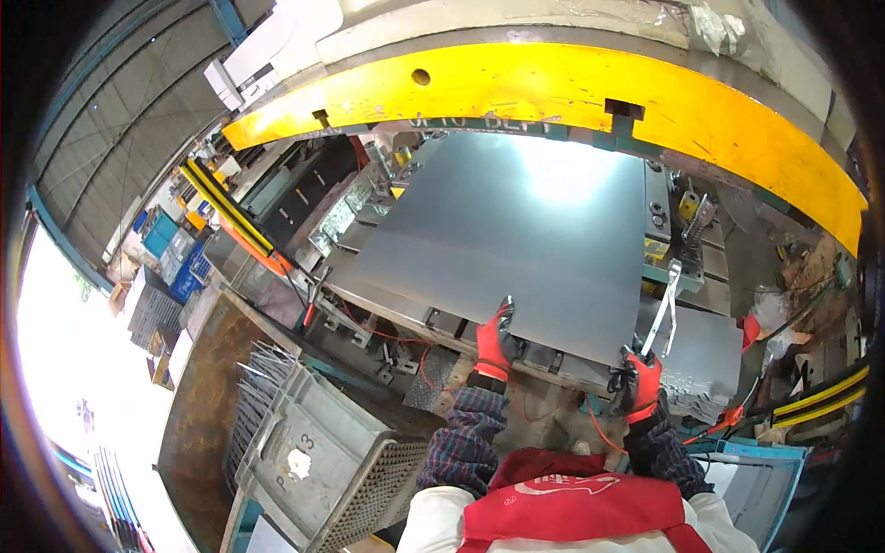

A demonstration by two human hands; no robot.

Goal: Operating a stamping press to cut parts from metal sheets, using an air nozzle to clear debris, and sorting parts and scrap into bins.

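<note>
A large grey metal sheet (498, 240) lies flat on the bed of a press, under its yellow beam. My left hand (495, 346), in a red glove with black fingers, is at the sheet's near edge. Its thumb seems to lie on top, with the other fingers partly hidden at the edge. Gloved the same way, my right hand (638, 385) is closed around the lower end of a long silver tong-like tool (662, 313). That tool points up and away, beside the sheet's right edge. Under it lies a stack of smaller grey sheets (701, 355).
The yellow press beam (553, 83) spans the far side overhead. A grey plastic crate (323, 452) stands at lower left beside a bundle of thin metal strips (263, 387). Yellow-black guard posts (226, 207) rise at left. Red cables hang below the bed; a blue-framed cart (756, 488) stands at lower right.
</note>
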